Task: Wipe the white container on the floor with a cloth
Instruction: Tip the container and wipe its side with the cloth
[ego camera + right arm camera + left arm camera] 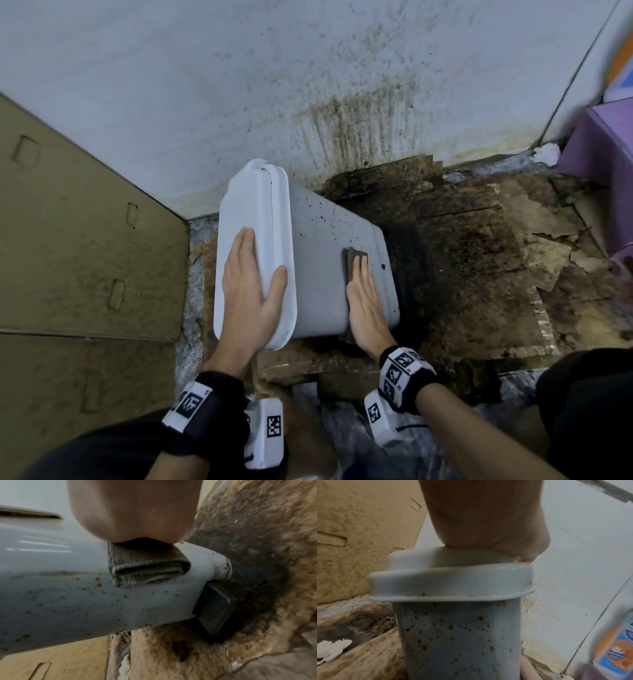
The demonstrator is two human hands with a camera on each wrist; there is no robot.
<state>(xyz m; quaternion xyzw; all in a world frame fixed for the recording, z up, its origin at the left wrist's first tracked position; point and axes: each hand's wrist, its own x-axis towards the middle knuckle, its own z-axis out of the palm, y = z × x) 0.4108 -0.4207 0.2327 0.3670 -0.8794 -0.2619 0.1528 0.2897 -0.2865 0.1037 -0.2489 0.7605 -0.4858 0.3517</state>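
A white container (322, 246) with a white lid (246, 212) stands tilted on the floor, its side speckled with dark spots. My left hand (250, 284) lies flat on the lid with straight fingers and the thumb over the lid's rim. My right hand (363, 291) presses a folded grey-brown cloth (354, 258) against the container's side with straight fingers. In the left wrist view the palm (481, 520) rests on the lid (450, 580) above the spotted body (458, 635). The right wrist view has the folded cloth (147, 566) under the palm, near the container's dark base (214, 609).
Stained, torn cardboard (479, 260) covers the floor to the right, darkest under the container. A dirty white wall (308, 85) rises behind. A large cardboard sheet (78, 240) leans at the left. A purple stool (603, 161) stands at the right.
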